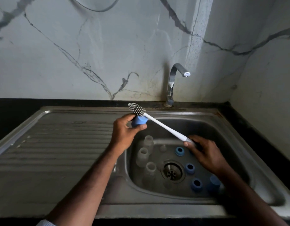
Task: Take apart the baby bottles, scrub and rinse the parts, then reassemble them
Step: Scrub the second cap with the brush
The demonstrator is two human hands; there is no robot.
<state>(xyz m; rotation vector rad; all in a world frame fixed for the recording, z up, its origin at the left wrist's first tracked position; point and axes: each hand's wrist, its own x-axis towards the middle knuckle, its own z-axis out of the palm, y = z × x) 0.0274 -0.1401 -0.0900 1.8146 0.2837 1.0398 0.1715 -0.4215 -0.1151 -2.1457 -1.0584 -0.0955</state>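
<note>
In the steel sink basin point(235, 132), nearest to the person, lie clear plastic bottle bodies point(143, 156) on the left and blue screw rings point(189, 168) on the right, all taken apart. Above them the right hand point(204, 152) grips the handle of a white long bottle brush point(163, 125). The left hand point(124, 129) holds a blue round cap point(139, 122), with the bristles just behind it. I judge the scrubbing step is going on; next the bristles must enter the cap. Farther back, the chrome tap point(173, 79) runs no water.
</note>
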